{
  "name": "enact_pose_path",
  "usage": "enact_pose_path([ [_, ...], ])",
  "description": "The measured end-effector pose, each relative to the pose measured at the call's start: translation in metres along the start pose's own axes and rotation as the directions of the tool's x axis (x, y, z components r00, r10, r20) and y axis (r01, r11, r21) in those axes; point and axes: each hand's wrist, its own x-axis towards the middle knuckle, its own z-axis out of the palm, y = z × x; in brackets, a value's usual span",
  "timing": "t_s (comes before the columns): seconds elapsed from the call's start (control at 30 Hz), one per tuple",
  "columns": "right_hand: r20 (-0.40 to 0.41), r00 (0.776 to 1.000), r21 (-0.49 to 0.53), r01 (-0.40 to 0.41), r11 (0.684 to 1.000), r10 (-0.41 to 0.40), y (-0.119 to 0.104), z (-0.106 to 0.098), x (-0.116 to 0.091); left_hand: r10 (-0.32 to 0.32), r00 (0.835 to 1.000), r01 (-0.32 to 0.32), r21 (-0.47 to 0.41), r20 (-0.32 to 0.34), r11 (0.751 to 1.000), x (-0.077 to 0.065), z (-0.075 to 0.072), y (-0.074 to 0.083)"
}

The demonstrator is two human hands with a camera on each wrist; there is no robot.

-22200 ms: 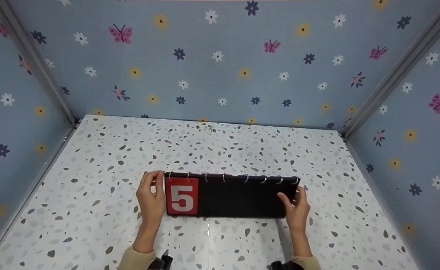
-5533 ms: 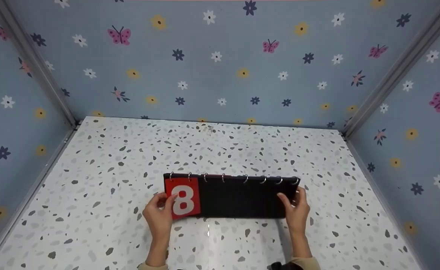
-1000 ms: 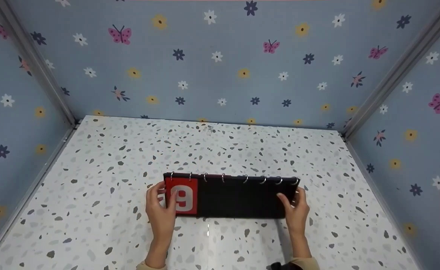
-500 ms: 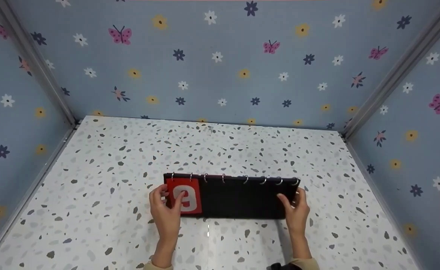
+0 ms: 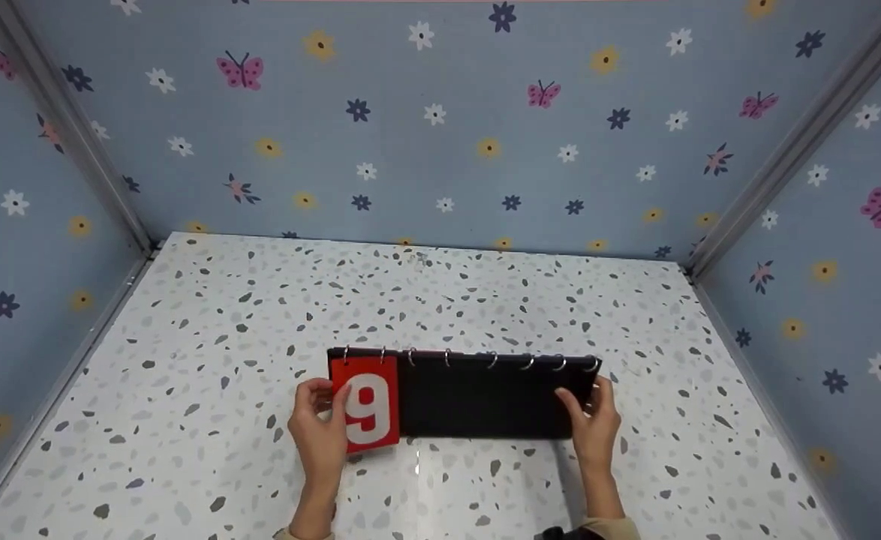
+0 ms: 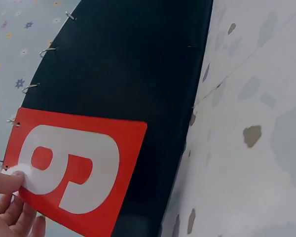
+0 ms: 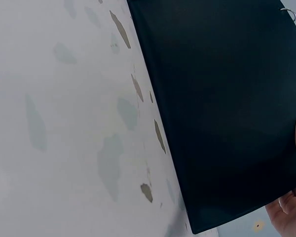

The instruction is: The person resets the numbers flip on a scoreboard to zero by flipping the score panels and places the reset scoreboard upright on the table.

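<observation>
A black flip scoreboard (image 5: 478,397) stands leaning on the table, with metal rings along its top edge. From its two leftmost rings hangs a red number card (image 5: 369,442) with a white 9. The left hand (image 5: 319,435) pinches this card at its left side, thumb in front and fingers behind. In the head view the card's lower edge reaches below the board's. At the other end the right hand (image 5: 594,424) grips the board's right edge, thumb on the front face. The left wrist view shows the thumb (image 6: 12,181) on the card near the rings.
The white speckled table (image 5: 440,300) spreads around the board. Blue walls (image 5: 440,135) with flowers and butterflies enclose it at the back and both sides, with grey corner posts (image 5: 73,127).
The card showed 5, later 8, and now 9. Since half a second ago, the left hand has drawn the 9 card's bottom forward off the board. The right hand has kept its grip.
</observation>
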Motion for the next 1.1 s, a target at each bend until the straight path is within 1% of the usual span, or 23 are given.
enact_pose_path([
  [0.1, 0.001, 1.000, 0.004, 0.000, 1.000, 0.000, 0.001, 0.000, 0.001, -0.016, 0.999, 0.016, -0.005, 0.029, 1.000, 0.001, -0.006, 0.004],
  [0.2, -0.001, 1.000, 0.008, -0.001, 1.000, 0.001, 0.000, 0.000, 0.001, -0.021, 0.997, 0.022, -0.011, 0.079, 1.000, 0.004, -0.013, 0.009],
  [0.27, -0.004, 1.000, 0.008, -0.001, 1.000, 0.001, 0.000, -0.001, 0.001, -0.045, 0.991, 0.046, -0.005, 0.127, 0.999, 0.005, -0.018, 0.012],
  [0.33, -0.005, 1.000, 0.007, -0.001, 1.000, 0.001, 0.000, 0.000, 0.001, -0.077, 0.981, 0.078, 0.000, 0.178, 0.997, 0.007, -0.023, 0.015],
  [0.4, -0.003, 1.000, 0.006, -0.002, 1.000, 0.002, 0.000, 0.000, 0.000, -0.072, 0.974, 0.078, -0.017, 0.216, 0.997, 0.008, -0.027, 0.015],
  [0.43, -0.003, 1.000, 0.007, -0.001, 1.000, 0.001, 0.000, 0.000, 0.000, -0.039, 0.970, 0.061, -0.086, 0.239, 0.994, 0.010, -0.027, 0.000],
  [0.47, -0.002, 1.000, 0.006, 0.002, 1.000, -0.002, 0.000, -0.001, 0.000, -0.003, 0.966, 0.038, -0.133, 0.257, 0.990, 0.012, -0.028, -0.009],
  [0.5, -0.001, 1.000, 0.006, 0.005, 1.000, -0.005, 0.001, -0.001, 0.000, 0.054, 0.959, 0.009, -0.219, 0.277, 0.976, 0.013, -0.027, -0.026],
  [0.57, -0.002, 1.000, 0.005, 0.014, 1.000, -0.014, 0.002, -0.001, 0.000, 0.129, 0.944, -0.029, -0.312, 0.303, 0.950, 0.016, -0.030, -0.031],
  [0.63, -0.004, 1.000, 0.004, 0.025, 1.000, -0.025, 0.002, -0.001, 0.000, 0.175, 0.928, -0.039, -0.380, 0.329, 0.924, 0.018, -0.033, -0.032],
  [0.67, -0.003, 1.000, 0.006, 0.027, 1.000, -0.027, 0.003, -0.001, 0.001, 0.166, 0.928, -0.041, -0.352, 0.333, 0.935, 0.018, -0.037, -0.019],
  [0.7, -0.003, 1.000, 0.009, 0.028, 1.000, -0.028, 0.003, -0.001, 0.001, 0.160, 0.928, -0.035, -0.348, 0.337, 0.937, 0.019, -0.038, -0.010],
  [0.73, -0.002, 1.000, 0.012, 0.028, 1.000, -0.028, 0.003, -0.001, 0.001, 0.141, 0.933, -0.035, -0.306, 0.332, 0.951, 0.019, -0.042, 0.006],
  [0.83, 0.002, 1.000, 0.019, 0.021, 1.000, -0.021, 0.003, 0.000, 0.001, 0.136, 0.942, -0.040, -0.302, 0.306, 0.952, 0.023, -0.043, 0.013],
  [0.87, 0.003, 1.000, 0.018, 0.018, 1.000, -0.018, 0.004, 0.000, 0.001, 0.142, 0.946, -0.052, -0.298, 0.291, 0.953, 0.024, -0.042, 0.014],
  [0.93, 0.004, 1.000, 0.013, 0.015, 1.000, -0.015, 0.004, 0.000, 0.000, 0.178, 0.952, -0.096, -0.308, 0.250, 0.947, 0.028, -0.040, 0.016],
  [1.0, 0.003, 1.000, 0.006, 0.014, 1.000, -0.014, 0.004, 0.000, 0.000, 0.237, 0.949, -0.160, -0.327, 0.210, 0.931, 0.034, -0.038, 0.017],
  [1.1, 0.001, 1.000, 0.001, 0.021, 1.000, -0.021, 0.004, 0.001, 0.000, 0.330, 0.930, -0.263, -0.338, 0.161, 0.904, 0.043, -0.033, 0.019],
])
